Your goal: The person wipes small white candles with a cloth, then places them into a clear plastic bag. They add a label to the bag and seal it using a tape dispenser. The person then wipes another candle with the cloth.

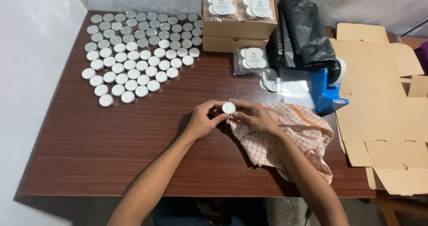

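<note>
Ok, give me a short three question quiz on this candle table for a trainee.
1. True or false: both hands hold one tealight.
2. What lies under the right hand? A) checked cloth B) black bag C) flat cardboard
3. The blue tape dispenser sits on which side of the table, the person's left or right?

Key: 1 true; 2 A, the checked cloth; 3 right. The left hand grips the tealight too.

Stacked brown cartons (238, 29) of clear candle packs (round white labels), loose pack (250, 60) beside
</note>
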